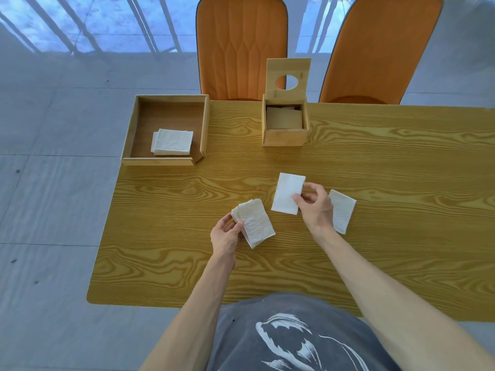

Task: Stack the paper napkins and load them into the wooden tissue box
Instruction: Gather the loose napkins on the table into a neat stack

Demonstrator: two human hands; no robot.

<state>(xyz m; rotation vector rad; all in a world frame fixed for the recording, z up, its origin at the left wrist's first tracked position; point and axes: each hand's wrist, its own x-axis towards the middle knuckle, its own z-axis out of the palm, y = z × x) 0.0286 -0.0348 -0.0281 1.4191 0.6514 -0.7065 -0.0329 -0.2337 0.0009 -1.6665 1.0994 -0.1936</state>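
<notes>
My left hand holds a small stack of white napkins by its left edge, just above the table. My right hand pinches the lower right corner of a single white napkin at the table's middle. Another napkin lies flat on the table, partly hidden behind my right hand. The wooden tissue box stands at the far side with its lid tipped upright, showing the oval hole; napkins lie inside it. More napkins rest in a wooden tray at the far left.
The wood-grain table extends to the right; its left edge runs just beside the tray. Two orange chairs stand behind the far edge. Grey floor lies to the left.
</notes>
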